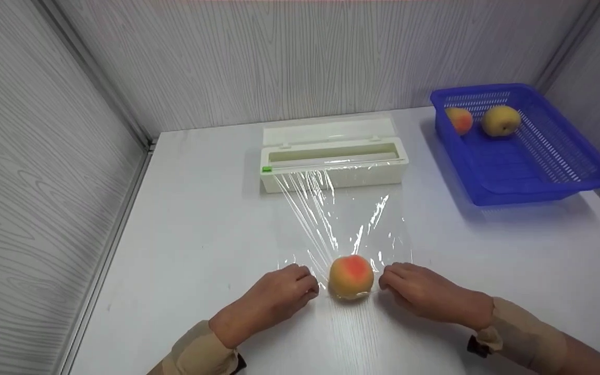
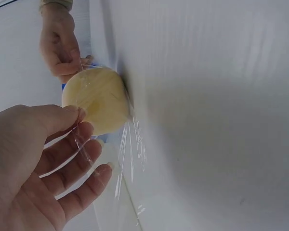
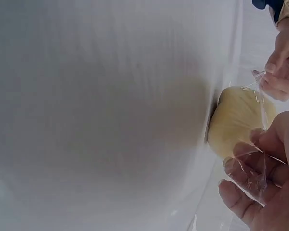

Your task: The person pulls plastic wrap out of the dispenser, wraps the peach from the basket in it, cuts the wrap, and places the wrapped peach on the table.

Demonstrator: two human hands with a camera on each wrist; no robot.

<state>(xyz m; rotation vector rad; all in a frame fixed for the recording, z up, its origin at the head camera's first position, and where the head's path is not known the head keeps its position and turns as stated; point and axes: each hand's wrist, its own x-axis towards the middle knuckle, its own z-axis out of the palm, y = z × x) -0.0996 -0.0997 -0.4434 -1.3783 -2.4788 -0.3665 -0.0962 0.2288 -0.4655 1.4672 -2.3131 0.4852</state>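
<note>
A peach [image 1: 351,277], yellow with a red patch, sits on the white table between both hands. Clear plastic wrap [image 1: 326,224] stretches from a white wrap dispenser [image 1: 331,179] down to the peach and lies against it. My left hand [image 1: 285,292], just left of the peach, pinches the film's edge between thumb and forefinger; the left wrist view shows its other fingers loosely bent. On the peach's right, my right hand [image 1: 425,292] pinches the other side of the film, a fold of which hangs across its fingers [image 3: 241,161].
A blue basket [image 1: 534,190] holding a peach [image 1: 459,121] and a yellow pear-like fruit [image 1: 501,121] stands at the back right. The dispenser's lid [image 1: 328,130] is raised, with a green slider [image 1: 266,169] at its left end. Wood-patterned panels [image 1: 300,57] border the table.
</note>
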